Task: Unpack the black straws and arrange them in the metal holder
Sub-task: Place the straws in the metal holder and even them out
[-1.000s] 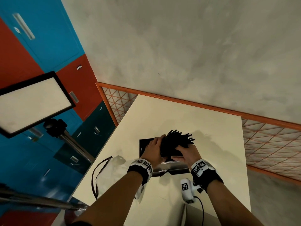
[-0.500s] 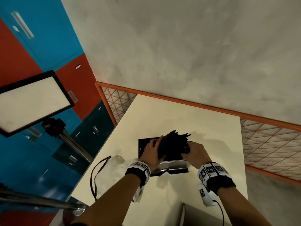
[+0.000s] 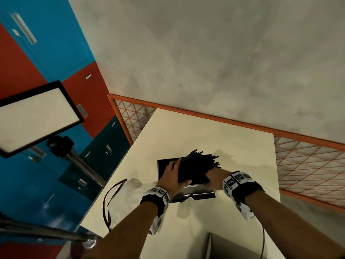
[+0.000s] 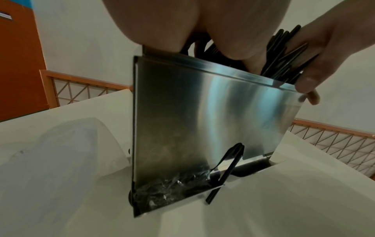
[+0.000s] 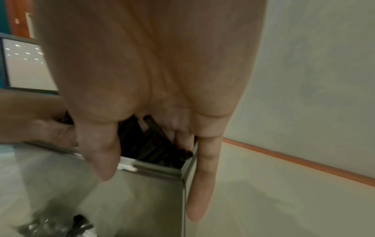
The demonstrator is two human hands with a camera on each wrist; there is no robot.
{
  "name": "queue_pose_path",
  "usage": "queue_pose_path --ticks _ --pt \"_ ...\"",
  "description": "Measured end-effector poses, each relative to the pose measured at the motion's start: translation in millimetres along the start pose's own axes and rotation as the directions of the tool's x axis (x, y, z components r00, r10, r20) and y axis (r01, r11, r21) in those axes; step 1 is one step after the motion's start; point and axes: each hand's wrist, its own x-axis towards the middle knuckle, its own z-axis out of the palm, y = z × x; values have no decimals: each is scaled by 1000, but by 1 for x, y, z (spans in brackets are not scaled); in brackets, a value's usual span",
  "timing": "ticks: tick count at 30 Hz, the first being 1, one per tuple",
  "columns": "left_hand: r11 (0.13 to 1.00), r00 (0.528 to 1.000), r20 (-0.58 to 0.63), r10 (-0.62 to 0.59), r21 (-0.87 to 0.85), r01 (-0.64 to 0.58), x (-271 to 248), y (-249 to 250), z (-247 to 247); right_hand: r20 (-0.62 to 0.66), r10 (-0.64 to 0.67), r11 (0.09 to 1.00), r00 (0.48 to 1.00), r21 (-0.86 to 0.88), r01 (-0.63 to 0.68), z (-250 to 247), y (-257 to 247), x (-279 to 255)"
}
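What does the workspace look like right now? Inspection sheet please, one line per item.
Surface: cream table, bare toward the far edge.
Job's things: black straws bunched, lower ends inside the open top of the metal holder, tops fanning out; one loose straw sticks out of the holder's bottom slot.
Clutter: crumpled clear wrap at the holder's base.
Hands: left hand and right hand grip the bundle from either side at the holder's top.
Cables: black cord loop on the table's left edge; thin black cable from the right wrist.
Surroundings: grey floor, orange mesh railing, blue and red lockers, light panel on a stand.
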Motion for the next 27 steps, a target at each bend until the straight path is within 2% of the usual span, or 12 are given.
queue_pose_path --ticks 5,10,14,18,21,23,27 --pt "1000 1000 18 -12 -15 13 0 0 -1 11 21 1000 1000 0 -21 4 -3 13" --pt "1000 1000 13 -11 -20 12 1 -1 1 129 113 993 985 29 -118 3 1 32" --pt "999 1000 14 -6 -39 7 0 -1 2 156 187 981 970 29 -193 9 15 43" --pt "999 1000 2 -10 -48 10 0 -3 2 111 109 994 988 -27 -107 30 44 80" --pt "998 1000 3 -9 -61 9 1 -3 1 126 38 999 991 -12 -37 12 24 59" --pt "998 1000 6 -2 -64 2 0 -3 1 116 9 997 993 79 -18 -7 4 33" --pt "997 1000 4 13 -76 -13 0 -3 1 73 -9 985 997 175 -4 -11 1 27"
